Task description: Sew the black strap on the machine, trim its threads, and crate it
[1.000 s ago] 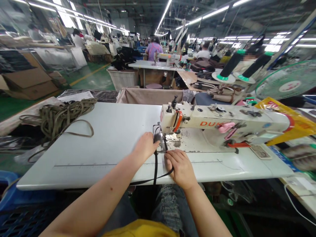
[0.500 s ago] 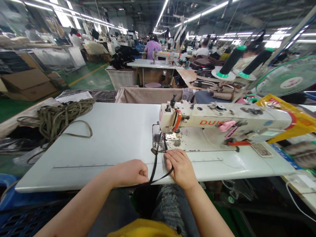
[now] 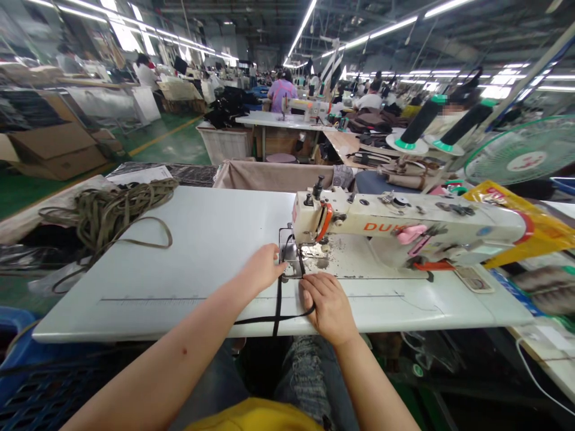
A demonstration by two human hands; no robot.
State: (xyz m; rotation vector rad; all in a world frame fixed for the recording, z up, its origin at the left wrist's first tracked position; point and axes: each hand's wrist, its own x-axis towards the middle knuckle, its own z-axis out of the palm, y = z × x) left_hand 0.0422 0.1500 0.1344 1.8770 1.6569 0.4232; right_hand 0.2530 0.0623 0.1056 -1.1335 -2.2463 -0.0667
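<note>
Single head-worn view: we face forward and down, left hand (image 3: pixel 265 267) and right hand (image 3: pixel 330 305) close below, sewing machine (image 3: pixel 354 209) ahead right; green floor (image 3: pixel 166 142) recedes left, far end seemingly blurred.

A cardboard box (image 3: pixel 58 154) stands on the green floor (image 3: pixel 173 146) at far left, a blue basket (image 3: pixel 20 317) sits at lower left, and a green fan (image 3: pixel 526 160) rises at right near a yellow bag (image 3: pixel 545 230) — while, farther back, a person in purple (image 3: pixel 283 91) appears beneath long ceiling lights (image 3: pixel 300 30).

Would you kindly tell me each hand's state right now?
Left hand: at the black strap; grip cannot be told.
Right hand: closed over the black strap, holding it.
</note>
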